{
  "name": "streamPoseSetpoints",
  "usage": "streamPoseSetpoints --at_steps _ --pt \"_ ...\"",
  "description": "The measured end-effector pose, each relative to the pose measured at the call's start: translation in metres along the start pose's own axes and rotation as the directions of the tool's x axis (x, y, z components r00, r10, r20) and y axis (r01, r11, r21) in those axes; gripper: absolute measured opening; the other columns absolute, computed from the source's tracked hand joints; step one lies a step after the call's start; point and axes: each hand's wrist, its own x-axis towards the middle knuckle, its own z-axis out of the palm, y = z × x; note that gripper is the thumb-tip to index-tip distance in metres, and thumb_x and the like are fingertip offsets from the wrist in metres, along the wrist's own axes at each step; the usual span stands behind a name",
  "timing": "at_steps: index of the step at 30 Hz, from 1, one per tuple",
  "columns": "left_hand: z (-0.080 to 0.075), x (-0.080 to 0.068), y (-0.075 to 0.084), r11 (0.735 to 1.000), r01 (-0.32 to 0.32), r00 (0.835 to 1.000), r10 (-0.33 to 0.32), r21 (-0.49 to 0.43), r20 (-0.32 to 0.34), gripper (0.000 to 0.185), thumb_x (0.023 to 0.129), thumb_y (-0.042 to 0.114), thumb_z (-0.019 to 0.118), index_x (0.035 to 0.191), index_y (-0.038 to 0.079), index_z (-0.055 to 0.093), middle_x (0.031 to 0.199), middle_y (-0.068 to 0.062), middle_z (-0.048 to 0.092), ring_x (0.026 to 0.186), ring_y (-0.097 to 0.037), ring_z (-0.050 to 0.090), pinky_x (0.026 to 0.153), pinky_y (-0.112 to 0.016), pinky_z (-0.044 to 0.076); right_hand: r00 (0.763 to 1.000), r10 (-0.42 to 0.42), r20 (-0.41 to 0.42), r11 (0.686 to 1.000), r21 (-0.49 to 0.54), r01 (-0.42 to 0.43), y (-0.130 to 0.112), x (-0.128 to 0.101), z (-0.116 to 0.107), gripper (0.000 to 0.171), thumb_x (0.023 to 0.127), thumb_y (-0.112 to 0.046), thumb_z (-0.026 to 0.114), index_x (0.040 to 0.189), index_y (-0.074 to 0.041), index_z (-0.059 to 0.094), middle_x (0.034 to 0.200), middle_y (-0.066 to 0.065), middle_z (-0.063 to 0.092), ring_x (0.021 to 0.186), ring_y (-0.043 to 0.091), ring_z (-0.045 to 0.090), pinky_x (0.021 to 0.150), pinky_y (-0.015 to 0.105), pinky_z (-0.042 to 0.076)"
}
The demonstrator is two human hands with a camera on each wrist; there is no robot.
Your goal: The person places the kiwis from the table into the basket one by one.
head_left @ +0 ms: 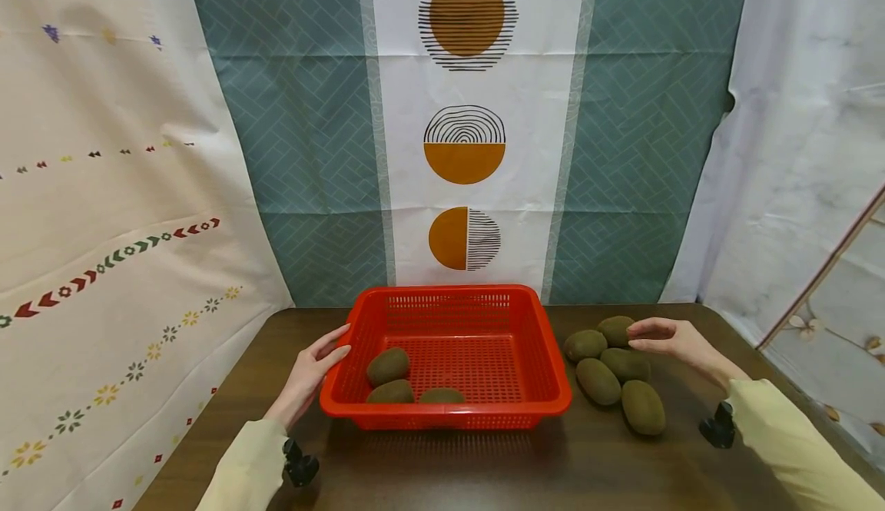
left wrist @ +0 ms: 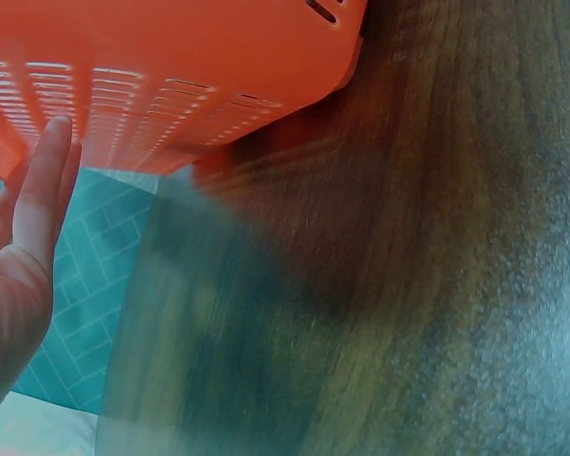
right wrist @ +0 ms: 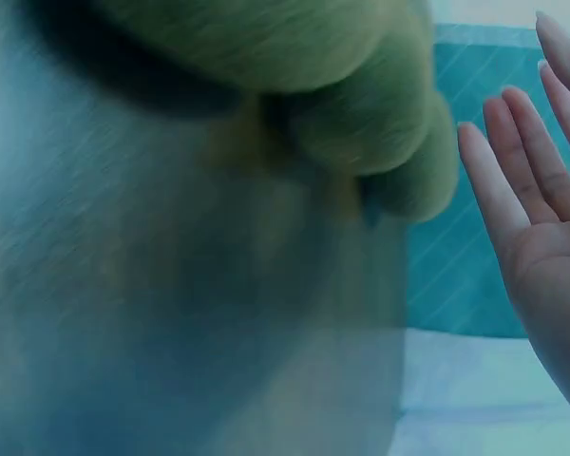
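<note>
A red plastic basket with slotted walls sits on the table, three brown kiwifruit lying in its near left part. At the basket's left side is my left hand. Its fairly straight fingers lie against the slotted outer wall in the left wrist view. To the right of the basket is a group of several kiwifruit. My right hand is at the far right of that group, fingers spread and nothing held. In the right wrist view its fingers stand apart from the fruit.
The dark wooden table ends at a patterned cloth backdrop. A cream cloth hangs on the left, a white marbled one on the right. Each wrist carries a small black camera mount.
</note>
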Motion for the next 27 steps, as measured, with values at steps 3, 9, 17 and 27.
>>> streamPoseSetpoints --at_steps 3,9,17,27 --pt "0.0 0.0 0.0 1.0 0.006 1.0 -0.006 -0.002 -0.002 0.052 0.087 0.023 0.062 0.134 0.014 0.044 0.127 -0.019 0.047 0.1 -0.033 0.056 0.075 -0.044 0.049 1.0 0.011 -0.019 1.0 -0.019 -0.012 0.008 -0.007 0.001 0.041 0.083 -0.014 0.066 0.115 0.009 0.055 0.108 0.025 0.058 0.091 0.012 0.059 0.073 0.026 0.048" --pt "0.0 0.0 0.001 1.0 0.003 1.0 -0.003 -0.004 0.009 0.053 0.087 0.024 0.062 0.135 0.014 0.042 0.128 -0.019 0.046 0.101 -0.034 0.056 0.075 -0.044 0.048 1.0 0.009 -0.012 1.0 -0.009 -0.009 0.021 -0.017 0.005 0.043 0.083 -0.01 0.066 0.118 0.01 0.051 0.112 0.028 0.053 0.094 0.017 0.059 0.072 0.026 0.049" --pt "0.0 -0.001 -0.002 1.0 0.005 1.0 -0.005 -0.014 0.003 0.052 0.087 0.023 0.062 0.135 0.014 0.043 0.128 -0.018 0.046 0.102 -0.032 0.056 0.076 -0.044 0.048 0.998 0.063 0.006 0.998 -0.029 -0.063 0.031 -0.022 0.013 0.049 0.083 -0.016 0.067 0.123 0.005 0.049 0.12 0.025 0.048 0.102 0.024 0.054 0.073 0.03 0.049" --pt "0.0 0.001 -0.002 1.0 -0.003 1.0 0.003 0.001 0.002 0.052 0.087 0.025 0.061 0.135 0.015 0.043 0.129 -0.017 0.045 0.102 -0.032 0.055 0.076 -0.043 0.048 0.996 0.092 0.018 0.992 -0.086 -0.09 0.028 -0.023 0.017 0.052 0.084 -0.02 0.066 0.126 0.004 0.047 0.123 0.028 0.043 0.11 0.042 0.042 0.071 0.032 0.05"
